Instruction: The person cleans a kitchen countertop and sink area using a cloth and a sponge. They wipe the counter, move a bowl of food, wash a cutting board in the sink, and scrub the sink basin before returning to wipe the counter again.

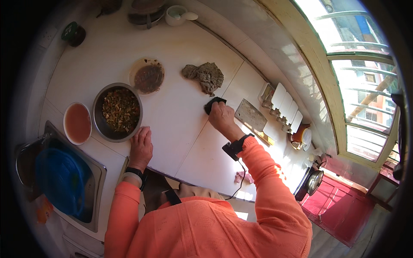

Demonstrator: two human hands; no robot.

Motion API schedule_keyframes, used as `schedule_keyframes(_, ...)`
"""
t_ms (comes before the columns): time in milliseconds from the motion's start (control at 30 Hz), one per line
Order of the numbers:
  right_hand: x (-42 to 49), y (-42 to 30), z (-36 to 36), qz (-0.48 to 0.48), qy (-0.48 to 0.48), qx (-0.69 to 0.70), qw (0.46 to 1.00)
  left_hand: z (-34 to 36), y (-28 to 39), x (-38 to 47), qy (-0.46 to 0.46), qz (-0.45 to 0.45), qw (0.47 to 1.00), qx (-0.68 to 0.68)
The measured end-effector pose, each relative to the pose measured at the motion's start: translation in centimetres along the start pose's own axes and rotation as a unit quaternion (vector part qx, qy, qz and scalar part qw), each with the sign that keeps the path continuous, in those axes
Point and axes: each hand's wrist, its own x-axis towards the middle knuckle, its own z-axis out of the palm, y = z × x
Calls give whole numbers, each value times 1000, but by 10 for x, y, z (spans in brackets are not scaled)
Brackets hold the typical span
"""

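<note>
My right hand (222,117) is closed on a small black object (214,104) at the counter, just below a crumpled grey-brown cloth (208,76). To its right lies a cleaver (251,114) with a worn metal blade. My left hand (142,146) rests on the white counter beside the rim of a steel bowl (96,113), which holds a chopped green and brown food mixture (120,109). Whether the fingers touch the bowl cannot be told. Behind the bowl stands a round clear container (147,76) with dark red-brown contents. A white bowl of pinkish liquid (77,123) is at its left.
At lower left, a blue plastic basin (61,180) sits in the steel sink (100,193). A row of white-lidded seasoning boxes (285,103) lines the window wall. A jar with a green lid (73,34) stands at the back left. A pink cloth (244,177) lies near the counter's front edge.
</note>
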Motion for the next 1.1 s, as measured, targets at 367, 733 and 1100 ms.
schedule_keyframes(367,60,-55,-45,-80,156,50,983,3,-2,-3,-4,4,1000,12)
schedule_keyframes(733,119,142,5,271,265,82,922,0,-2,-2,-23,-9,1000,12)
schedule_keyframes(1100,297,-57,25,11,238,90,967,-3,-2,-1,-38,-13,999,18)
